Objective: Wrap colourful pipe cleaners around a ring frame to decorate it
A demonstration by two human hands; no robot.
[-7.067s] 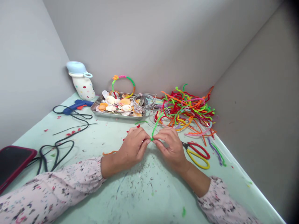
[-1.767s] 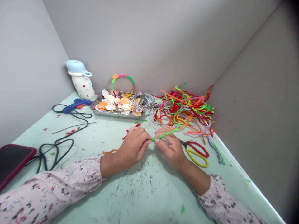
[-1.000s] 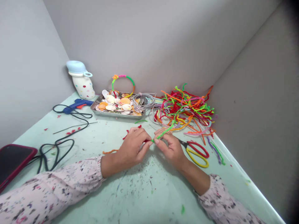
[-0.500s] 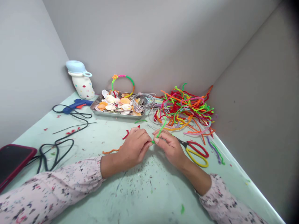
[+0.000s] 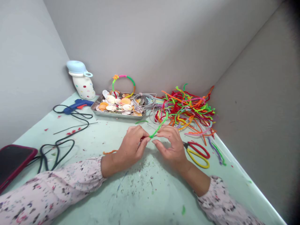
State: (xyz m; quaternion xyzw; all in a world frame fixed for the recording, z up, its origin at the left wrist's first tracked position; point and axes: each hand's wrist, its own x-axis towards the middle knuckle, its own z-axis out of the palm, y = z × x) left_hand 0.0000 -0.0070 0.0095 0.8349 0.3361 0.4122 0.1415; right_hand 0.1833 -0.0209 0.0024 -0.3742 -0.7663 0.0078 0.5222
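Observation:
A bright green pipe cleaner [image 5: 159, 127] rises at a slant to the upper right, its lower end pinched between the thumb and forefinger of my left hand [image 5: 132, 144]. Just beside it, my right hand [image 5: 172, 146] has its thumb and fingers apart, the fingertips close to the pipe cleaner's lower part; whether they touch it I cannot tell. Scissors [image 5: 199, 153] with one red and one yellow handle lie beyond my right hand, their blades mostly hidden by it. A short orange pipe cleaner [image 5: 109, 152] pokes out from behind my left wrist.
Behind my hands stands a metal tray [image 5: 112, 115] of seashells with a colourful ring [image 5: 131, 78] upright in it. Coiled grey wire [image 5: 150, 101] and a pipe-cleaner pile [image 5: 187, 106] are right of it. A blue glue gun [image 5: 78, 104], bottle [image 5: 82, 84] and phone [image 5: 16, 162] sit left.
My right thumb and fingers have parted from their pinch on the green pipe cleaner. My left hand still pinches its lower end, shifted slightly left, and the strand leans more to the right.

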